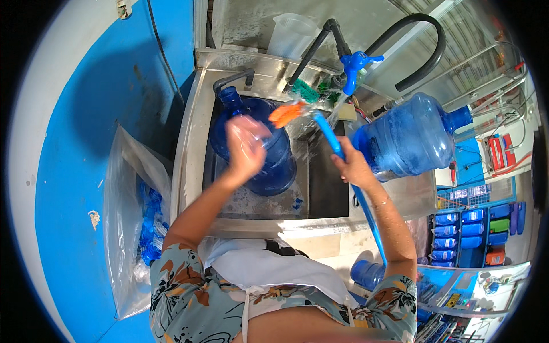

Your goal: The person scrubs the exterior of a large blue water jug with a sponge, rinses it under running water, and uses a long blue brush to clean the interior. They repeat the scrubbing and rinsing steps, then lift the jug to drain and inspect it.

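My right hand (353, 164) is closed round the blue handle of a long brush (327, 131). Its orange bristle head (287, 114) is in splashing water above the sink (246, 227). My left hand (247, 146) is smeared by motion, so its fingers are unclear. It hovers over a blue water jug (273, 168) in the sink; whether it touches the jug I cannot tell. Part of a second blue jug's neck (230, 98) shows behind it. A blue tap (355, 67) stands above the brush head, with water falling below it.
Another large blue jug (403, 137) lies on its side at the right of the sink. Green scrubbing bristles (304, 90) and a clear plastic pitcher (293, 35) are at the back. A clear bag (128, 228) with blue pieces hangs left. A jug (367, 274) stands below right.
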`<state>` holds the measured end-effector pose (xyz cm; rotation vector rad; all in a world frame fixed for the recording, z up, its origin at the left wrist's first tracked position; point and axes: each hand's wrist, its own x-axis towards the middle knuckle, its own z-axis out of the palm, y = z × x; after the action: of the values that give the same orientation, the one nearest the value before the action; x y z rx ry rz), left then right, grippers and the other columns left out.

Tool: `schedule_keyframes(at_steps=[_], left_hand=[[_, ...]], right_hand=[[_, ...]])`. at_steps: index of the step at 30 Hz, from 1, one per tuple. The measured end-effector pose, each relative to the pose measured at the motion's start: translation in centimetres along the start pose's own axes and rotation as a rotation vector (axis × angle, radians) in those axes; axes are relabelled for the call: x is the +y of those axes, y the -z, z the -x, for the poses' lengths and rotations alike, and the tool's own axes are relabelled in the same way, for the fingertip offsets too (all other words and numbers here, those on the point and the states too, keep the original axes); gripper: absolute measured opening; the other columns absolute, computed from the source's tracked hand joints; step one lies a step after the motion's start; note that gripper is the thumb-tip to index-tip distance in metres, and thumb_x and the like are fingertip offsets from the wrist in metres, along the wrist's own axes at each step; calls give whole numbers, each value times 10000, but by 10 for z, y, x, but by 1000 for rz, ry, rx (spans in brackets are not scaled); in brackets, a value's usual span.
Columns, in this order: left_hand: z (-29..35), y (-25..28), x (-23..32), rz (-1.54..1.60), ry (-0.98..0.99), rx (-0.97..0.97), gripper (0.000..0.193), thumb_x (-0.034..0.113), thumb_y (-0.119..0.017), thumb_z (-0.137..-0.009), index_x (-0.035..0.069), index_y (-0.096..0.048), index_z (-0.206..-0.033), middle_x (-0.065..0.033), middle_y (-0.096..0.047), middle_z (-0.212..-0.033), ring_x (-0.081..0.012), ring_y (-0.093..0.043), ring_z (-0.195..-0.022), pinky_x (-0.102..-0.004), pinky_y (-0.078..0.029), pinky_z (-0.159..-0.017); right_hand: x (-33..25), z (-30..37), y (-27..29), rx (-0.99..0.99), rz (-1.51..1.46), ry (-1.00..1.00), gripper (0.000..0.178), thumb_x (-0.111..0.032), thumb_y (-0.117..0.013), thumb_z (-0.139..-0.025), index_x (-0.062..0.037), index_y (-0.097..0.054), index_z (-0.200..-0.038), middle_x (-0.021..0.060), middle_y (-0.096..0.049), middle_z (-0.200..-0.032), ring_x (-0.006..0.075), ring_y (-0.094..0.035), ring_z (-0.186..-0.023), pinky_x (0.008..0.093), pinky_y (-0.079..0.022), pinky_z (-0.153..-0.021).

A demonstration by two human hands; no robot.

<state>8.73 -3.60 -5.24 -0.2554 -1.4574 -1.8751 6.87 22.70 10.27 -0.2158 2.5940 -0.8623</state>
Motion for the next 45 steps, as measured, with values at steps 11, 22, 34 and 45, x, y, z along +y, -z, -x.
schedule_keyframes(at_steps=[11, 22, 34, 45], left_hand=[[-78, -45, -65, -390, 206, 25, 480, 298, -882, -662, 46, -632, -984, -114, -698, -881, -217, -680, -810, -334, -527, -755], [-41, -148, -30, -279, 194, -374, 528, 190, -843, -645, 22, -586, -1074, -187, -694, -969, -352, -686, -935, -401, -533, -823], [-48, -130, -40, -250, 262, -708, 565, 307, -842, -600, 14, -637, -1038, -166, -680, -898, -327, -668, -884, -390, -504, -863], [-37, -154, -23, -317, 235, -441, 456, 204, -821, -606, 4, -632, -971, -156, -697, -856, -286, -700, -796, -373, -544, -750]], right_hand=[[27, 48, 37, 313, 294, 285, 314, -42, -578, -849, -44, -463, -1141, 282, -606, -747, 496, -620, -771, 523, -472, -663], [25, 77, 59, 292, 648, 81, 355, -25, -608, -846, -6, -409, -1139, 315, -597, -727, 509, -606, -724, 563, -455, -618], [6, 46, 99, -158, 691, 152, 388, -8, -617, -794, 5, -416, -1126, 308, -609, -777, 499, -608, -810, 558, -466, -712], [-51, 11, 132, -319, 932, 83, 349, -10, -624, -763, -24, -522, -1096, 252, -650, -868, 446, -630, -887, 514, -476, -768]])
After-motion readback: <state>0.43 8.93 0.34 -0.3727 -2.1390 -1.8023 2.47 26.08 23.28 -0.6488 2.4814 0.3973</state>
